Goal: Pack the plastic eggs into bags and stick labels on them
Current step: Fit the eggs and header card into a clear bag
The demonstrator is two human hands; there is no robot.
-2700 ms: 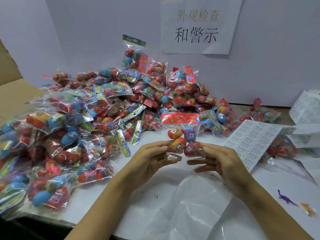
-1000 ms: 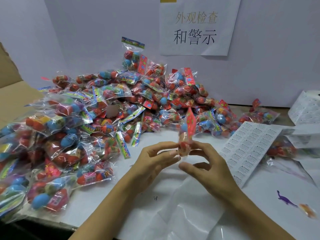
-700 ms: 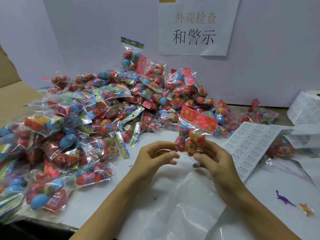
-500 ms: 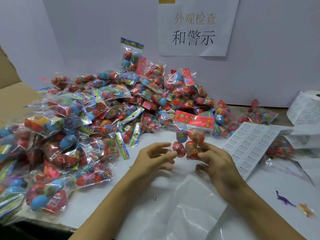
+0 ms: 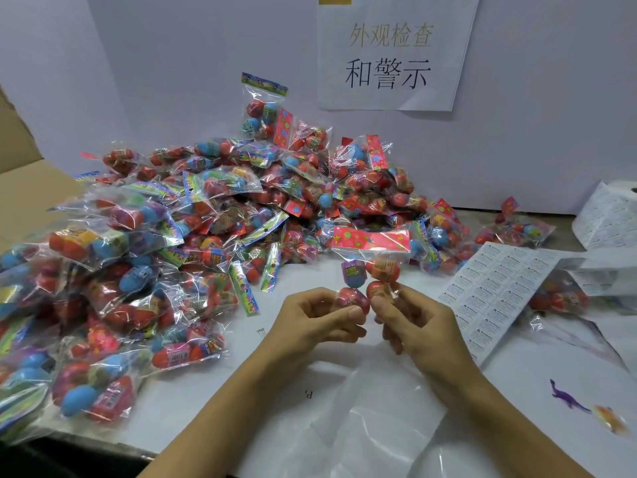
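Bag of eggs point(image 5: 370, 270) has swung back round since a second ago: it was edge-on with the red header card sticking up, and now it's flat to the camera, card across the top and four eggs hanging under it in two rows. Both hands are on the bottom of it, up off the table in front of the big pile of packed bags point(image 5: 193, 243). Left hand point(image 5: 319, 317) has thumb and fingers curled in on the lower-left egg, right hand point(image 5: 418, 326) pinches the lower-right one through the film. My guess is it's getting a look-over on each side before a sticker goes on, since the label sheet point(image 5: 496, 291) sits just right of the hands, untouched. Film is thin, crinkly and glossy, so pretty slippery; the eggs look hard and smooth, mostly red, one purple-wrapped. Loose clear plastic sheet point(image 5: 375, 408) lies under the wrists.
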